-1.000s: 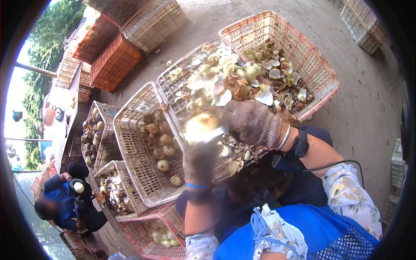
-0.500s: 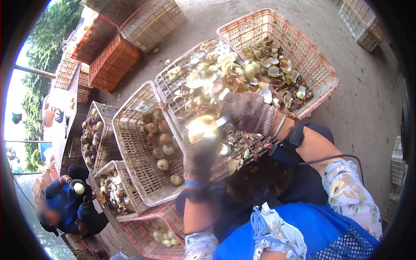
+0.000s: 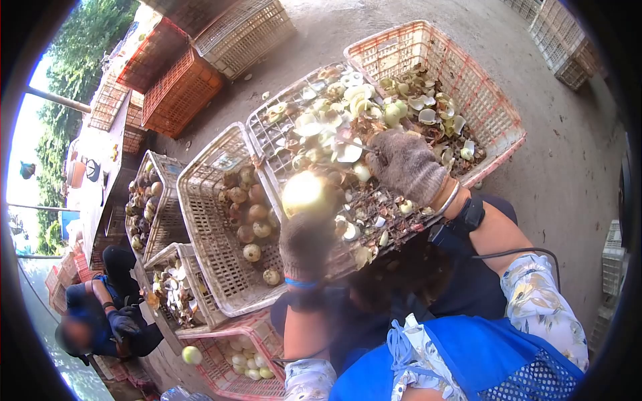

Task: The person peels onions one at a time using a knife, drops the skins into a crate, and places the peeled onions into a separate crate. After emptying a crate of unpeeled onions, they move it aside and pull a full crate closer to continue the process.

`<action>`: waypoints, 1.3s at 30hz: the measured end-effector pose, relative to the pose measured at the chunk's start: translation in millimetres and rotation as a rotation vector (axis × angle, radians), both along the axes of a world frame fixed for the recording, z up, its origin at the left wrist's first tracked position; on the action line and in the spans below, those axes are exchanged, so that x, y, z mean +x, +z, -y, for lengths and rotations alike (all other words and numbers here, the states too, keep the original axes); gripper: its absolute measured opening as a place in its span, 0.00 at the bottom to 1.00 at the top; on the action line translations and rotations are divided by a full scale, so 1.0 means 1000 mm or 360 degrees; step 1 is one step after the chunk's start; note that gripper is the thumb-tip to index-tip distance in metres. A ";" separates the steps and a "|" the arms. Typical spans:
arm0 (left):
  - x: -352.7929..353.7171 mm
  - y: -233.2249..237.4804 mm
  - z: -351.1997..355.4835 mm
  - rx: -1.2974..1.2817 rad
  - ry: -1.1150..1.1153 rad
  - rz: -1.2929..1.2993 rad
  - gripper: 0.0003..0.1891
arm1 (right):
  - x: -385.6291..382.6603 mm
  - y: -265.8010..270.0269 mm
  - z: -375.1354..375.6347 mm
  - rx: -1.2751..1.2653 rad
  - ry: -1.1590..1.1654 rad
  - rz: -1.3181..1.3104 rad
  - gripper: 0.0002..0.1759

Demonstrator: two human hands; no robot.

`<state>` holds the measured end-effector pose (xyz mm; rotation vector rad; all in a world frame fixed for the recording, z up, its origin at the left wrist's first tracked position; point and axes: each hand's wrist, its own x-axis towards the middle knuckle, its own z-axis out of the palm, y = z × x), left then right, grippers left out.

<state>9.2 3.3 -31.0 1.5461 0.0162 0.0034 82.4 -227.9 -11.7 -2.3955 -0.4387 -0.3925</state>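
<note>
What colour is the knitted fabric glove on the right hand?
Greyish brown; the knitted fabric glove shows best in the head view.

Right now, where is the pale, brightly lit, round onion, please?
The onion is left of centre in the head view, in the brown-gloved left hand.

At six o'clock from centre, the left hand [image 3: 306, 246] is blurred, the onion [image 3: 303, 192] it holds washed out. The top edge crops a crate [image 3: 192, 11] at eleven o'clock; at seven, a cut-off clear object [image 3: 179, 395] is unidentifiable.
</note>
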 end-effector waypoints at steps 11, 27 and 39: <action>0.009 -0.004 0.009 -0.0170 0.0138 -0.0065 0.39 | -0.033 0.019 -0.026 0.0714 0.0376 -0.0917 0.18; 0.005 0.010 0.026 -0.0247 0.0176 -0.0305 0.33 | -0.029 0.033 -0.026 0.1171 0.0423 -0.0997 0.19; 0.009 0.006 0.014 -0.1418 0.0069 -0.0352 0.32 | -0.026 0.030 -0.036 0.0986 0.0515 -0.0690 0.16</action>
